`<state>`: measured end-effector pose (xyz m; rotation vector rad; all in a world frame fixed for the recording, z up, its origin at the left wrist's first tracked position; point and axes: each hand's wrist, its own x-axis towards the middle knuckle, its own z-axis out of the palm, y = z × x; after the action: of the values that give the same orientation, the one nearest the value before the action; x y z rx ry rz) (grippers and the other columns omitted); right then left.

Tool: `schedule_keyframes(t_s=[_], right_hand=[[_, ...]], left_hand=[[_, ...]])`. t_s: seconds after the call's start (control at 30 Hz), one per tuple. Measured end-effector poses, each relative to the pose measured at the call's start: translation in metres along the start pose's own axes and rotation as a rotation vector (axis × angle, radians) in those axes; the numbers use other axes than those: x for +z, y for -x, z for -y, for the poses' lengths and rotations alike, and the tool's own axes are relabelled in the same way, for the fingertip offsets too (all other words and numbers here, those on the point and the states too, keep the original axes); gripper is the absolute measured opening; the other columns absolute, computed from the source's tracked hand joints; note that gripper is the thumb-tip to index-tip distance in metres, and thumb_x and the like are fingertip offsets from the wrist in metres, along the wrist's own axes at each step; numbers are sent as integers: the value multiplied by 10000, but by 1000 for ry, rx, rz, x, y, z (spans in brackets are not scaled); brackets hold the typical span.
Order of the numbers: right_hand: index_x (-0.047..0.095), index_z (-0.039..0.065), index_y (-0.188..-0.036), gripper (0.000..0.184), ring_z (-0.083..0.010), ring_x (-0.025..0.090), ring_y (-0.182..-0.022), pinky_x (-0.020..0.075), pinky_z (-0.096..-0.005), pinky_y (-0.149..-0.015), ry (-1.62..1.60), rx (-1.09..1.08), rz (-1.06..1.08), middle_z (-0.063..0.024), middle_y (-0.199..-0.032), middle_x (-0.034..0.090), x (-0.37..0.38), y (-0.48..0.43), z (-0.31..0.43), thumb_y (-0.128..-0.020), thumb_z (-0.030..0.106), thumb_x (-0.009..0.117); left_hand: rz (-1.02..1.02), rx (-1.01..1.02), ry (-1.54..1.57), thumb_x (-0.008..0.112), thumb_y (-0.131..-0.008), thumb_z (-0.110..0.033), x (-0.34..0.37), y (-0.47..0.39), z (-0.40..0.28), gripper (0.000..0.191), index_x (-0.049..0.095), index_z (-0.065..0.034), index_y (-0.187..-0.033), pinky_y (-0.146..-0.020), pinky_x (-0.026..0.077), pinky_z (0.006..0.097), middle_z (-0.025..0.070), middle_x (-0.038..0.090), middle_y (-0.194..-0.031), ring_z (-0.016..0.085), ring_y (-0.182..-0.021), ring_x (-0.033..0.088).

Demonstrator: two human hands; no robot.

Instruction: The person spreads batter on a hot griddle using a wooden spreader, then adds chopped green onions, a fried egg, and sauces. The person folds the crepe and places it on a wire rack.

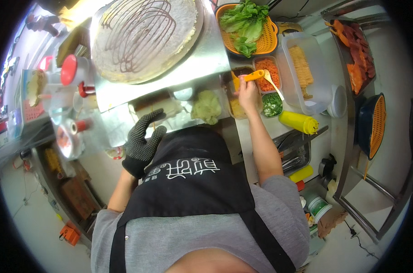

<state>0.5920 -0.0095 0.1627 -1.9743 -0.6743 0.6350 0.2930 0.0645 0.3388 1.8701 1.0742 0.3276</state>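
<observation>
My right hand (248, 94), bare, grips a utensil with a yellow-orange handle (255, 75) over a tub of dark sauce (242, 71); its working end is hard to make out. Just beside it are a tub of chopped carrot-coloured bits (266, 70) with a pale spoon (272, 84) across it and a tub of chopped green onion (272, 104). My left hand (145, 138) wears a black dotted glove, thumb and fingers apart, near the counter's front edge. Ahead, a large thin crepe (141, 44) streaked with brown sauce covers a round griddle (193, 41).
At right stand an orange basket of lettuce (247, 27), a clear bin of flat golden pieces (302, 71), a yellow squeeze bottle (298, 122) and a tray of reddish meat slices (356, 58). Shredded pale vegetable (207, 106) lies before me. Red-lidded containers (69, 70) stand left.
</observation>
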Motion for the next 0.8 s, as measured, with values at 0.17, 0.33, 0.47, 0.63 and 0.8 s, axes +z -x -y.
schedule_keyframes(t_s=[0.17,0.33,0.47,0.63,0.8], right_hand=[[567,16,-982,292,-120,530,-479,463,-246,-439,-173,149,79,-47,-680,500,-11,-12,-20,-955,269,424],[565,42,-987,279,-84,466,-528,443,-228,-478,-441,317,127,3,-656,441,-27,-23,-44,-957,286,433],[563,45,-1016,266,-68,429,-598,380,-206,-517,-840,486,94,33,-674,405,-49,-15,-48,-943,285,474],[553,68,-1057,250,-61,433,-615,372,-198,-536,-969,364,-15,33,-706,431,-76,-3,27,-947,275,465],[520,60,-1101,266,-76,500,-664,541,-251,-599,-644,-167,30,13,-734,454,18,-29,188,-961,264,423]], left_hand=[[14,-12,3,643,-812,-162,-5,-4,3,387,554,-63,-1175,-895,433,334,114,616,-1101,235,-1048,570],[45,42,-16,636,-818,-167,-14,-10,8,374,554,-59,-1166,-904,426,337,113,617,-1098,231,-1052,569],[48,32,-12,631,-824,-169,-29,-12,8,362,554,-46,-1156,-910,422,337,117,617,-1091,236,-1050,569],[-43,31,59,625,-833,-162,-57,-4,30,351,552,-31,-1151,-907,429,335,129,618,-1080,245,-1045,570],[-138,81,92,632,-827,-208,-83,-4,64,340,581,-34,-1115,-876,446,343,131,622,-1076,267,-1013,585]])
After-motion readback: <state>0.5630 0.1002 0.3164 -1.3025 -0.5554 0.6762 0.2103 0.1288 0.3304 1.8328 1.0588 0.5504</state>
